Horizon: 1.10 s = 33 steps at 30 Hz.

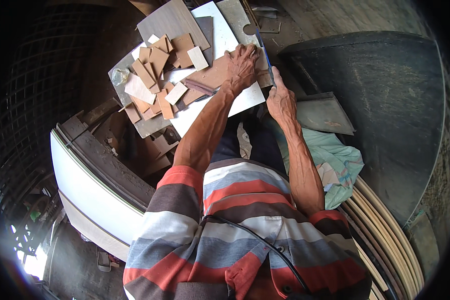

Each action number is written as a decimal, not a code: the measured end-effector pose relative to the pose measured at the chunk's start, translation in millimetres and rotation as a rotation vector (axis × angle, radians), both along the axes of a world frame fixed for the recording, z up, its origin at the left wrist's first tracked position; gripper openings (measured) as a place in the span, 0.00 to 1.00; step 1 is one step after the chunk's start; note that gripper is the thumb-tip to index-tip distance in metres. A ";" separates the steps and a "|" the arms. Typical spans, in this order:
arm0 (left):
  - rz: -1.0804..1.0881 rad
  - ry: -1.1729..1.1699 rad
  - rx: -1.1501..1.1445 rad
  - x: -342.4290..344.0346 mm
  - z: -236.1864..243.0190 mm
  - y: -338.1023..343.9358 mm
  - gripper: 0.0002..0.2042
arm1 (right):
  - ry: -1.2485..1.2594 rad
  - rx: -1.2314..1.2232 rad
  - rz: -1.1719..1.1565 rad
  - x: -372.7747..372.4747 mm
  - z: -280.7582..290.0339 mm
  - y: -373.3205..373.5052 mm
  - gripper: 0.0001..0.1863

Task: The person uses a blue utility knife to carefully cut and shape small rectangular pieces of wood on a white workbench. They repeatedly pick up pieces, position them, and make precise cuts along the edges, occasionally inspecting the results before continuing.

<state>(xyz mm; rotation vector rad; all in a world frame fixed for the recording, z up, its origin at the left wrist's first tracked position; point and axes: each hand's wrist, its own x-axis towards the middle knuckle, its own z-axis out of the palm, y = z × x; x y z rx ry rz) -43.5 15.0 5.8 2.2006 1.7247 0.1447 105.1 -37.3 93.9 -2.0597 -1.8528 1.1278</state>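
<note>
My left hand (243,66) presses down on a brown board (210,75), fingers bent over it near its right end. That board lies across a white panel (185,120). Just to the right, my right hand (281,100) is closed around the handle of a long, thin blue tool (265,52), index finger stretched along it. The tool runs along the right edge of the boards, and its kind is hard to tell edge-on. Dark reddish strips (200,87) lie by my left wrist.
Several small wood offcuts (157,62) are heaped left of my left hand, beside a clear crumpled thing (119,76). A large dark curved panel (375,110) stands at the right. Below it are a pale green sack (342,165) and stacked curved strips (385,220). A white-faced panel (95,185) leans at left.
</note>
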 end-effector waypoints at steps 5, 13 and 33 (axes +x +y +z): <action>0.002 -0.002 0.012 2.5 -4.3 2.3 0.29 | -0.027 0.041 0.015 2.4 -3.9 2.2 0.33; 0.032 -0.026 0.008 2.8 -9.3 -5.1 0.30 | -0.244 -0.054 0.051 7.4 13.7 -11.9 0.32; -0.130 -0.061 0.135 -11.9 -10.3 -7.5 0.36 | 0.004 0.057 -0.160 17.5 10.8 -28.3 0.22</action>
